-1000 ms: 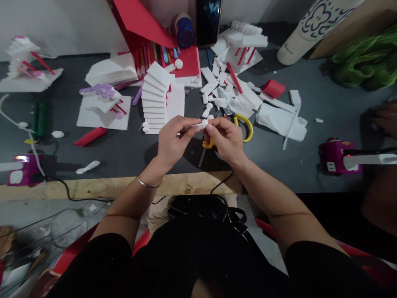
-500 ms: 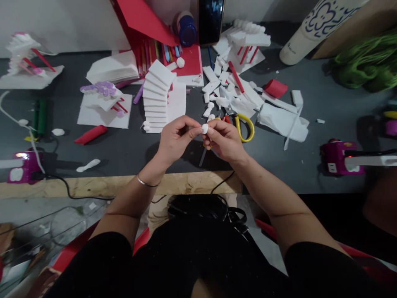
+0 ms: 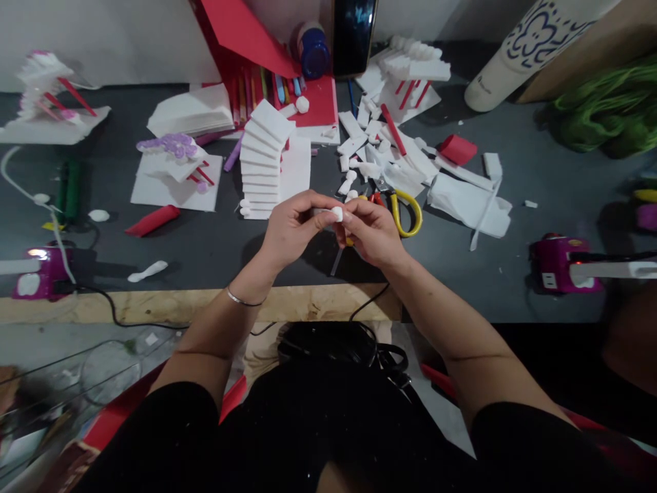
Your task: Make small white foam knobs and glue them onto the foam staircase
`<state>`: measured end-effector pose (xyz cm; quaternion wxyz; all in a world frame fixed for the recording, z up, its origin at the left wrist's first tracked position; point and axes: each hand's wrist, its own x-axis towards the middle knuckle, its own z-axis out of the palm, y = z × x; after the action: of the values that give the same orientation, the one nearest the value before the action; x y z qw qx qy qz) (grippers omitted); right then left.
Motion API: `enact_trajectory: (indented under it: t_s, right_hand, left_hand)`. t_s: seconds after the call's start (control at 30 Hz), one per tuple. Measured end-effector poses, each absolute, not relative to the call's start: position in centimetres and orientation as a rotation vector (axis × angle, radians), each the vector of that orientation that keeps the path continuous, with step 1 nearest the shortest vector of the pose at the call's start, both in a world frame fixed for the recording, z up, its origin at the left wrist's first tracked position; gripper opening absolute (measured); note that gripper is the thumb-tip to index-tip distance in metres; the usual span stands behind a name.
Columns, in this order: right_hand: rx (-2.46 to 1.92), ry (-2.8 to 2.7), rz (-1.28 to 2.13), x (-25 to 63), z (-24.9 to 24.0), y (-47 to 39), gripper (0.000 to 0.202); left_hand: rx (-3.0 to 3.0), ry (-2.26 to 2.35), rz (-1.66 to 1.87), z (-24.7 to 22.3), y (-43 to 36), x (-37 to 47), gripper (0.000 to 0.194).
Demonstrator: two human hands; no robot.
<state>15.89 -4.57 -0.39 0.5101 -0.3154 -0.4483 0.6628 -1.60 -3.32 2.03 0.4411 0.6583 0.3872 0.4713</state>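
Between the fingertips of both hands is a small white lump (image 3: 337, 213), soft-looking like a bit of foam or clay. My left hand (image 3: 295, 229) pinches it from the left, and my right hand (image 3: 377, 229) pinches it from the right. Just beyond my right hand lie scissors with yellow handles (image 3: 417, 220), partly covered by that hand. Past my left hand stands a curved, step-like row of white foam strips (image 3: 261, 157) on a white base. White scraps (image 3: 354, 144) are scattered beyond the fingers.
A small model with purple trim (image 3: 174, 171) stands left, another with red posts (image 3: 413, 72) at the back. A phone (image 3: 353, 34) leans upright beside a blue-lidded jar (image 3: 314, 55). At right are a white bottle (image 3: 493, 75) and a purple power block (image 3: 562, 263).
Both hands stay at nearly the same place, with the white lump turned slightly between the fingertips. The whole view has shifted a little.
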Motion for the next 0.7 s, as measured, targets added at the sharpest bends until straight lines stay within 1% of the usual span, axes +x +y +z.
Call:
enact_trajectory:
  t_s: [0.07,0.17,0.33,0.4,0.53,0.7]
  right_hand:
    - [-0.825,-1.122,1.438,15.7,-0.5,-4.7,0.040]
    - [-0.908,-1.198,1.291,15.5,-0.5,-5.0,0.041]
    - [-0.967,-1.288,1.123,15.6,-0.6,-5.3,0.032]
    - [-0.971,-1.294,1.094,15.6,-0.6,-5.3,0.032]
    - [-0.977,-1.227,1.092,15.6,-0.4,-5.2,0.034]
    - [-0.990,-1.191,1.111,15.4,0.0,-5.1,0.039]
  left_hand:
    - [1.646,1.010,1.235,1.9,-3.3,-1.4,0.038]
    - [1.702,1.067,1.263,1.7,-3.3,-1.3,0.039]
    - [1.794,1.111,1.224,1.4,-3.4,-1.3,0.037]
    - [1.808,1.104,1.231,1.2,-3.6,-1.3,0.037]
    - [1.804,1.143,1.323,0.9,-3.9,-1.0,0.042]
    - [1.930,1.202,1.373,1.1,-4.1,-1.1,0.035]
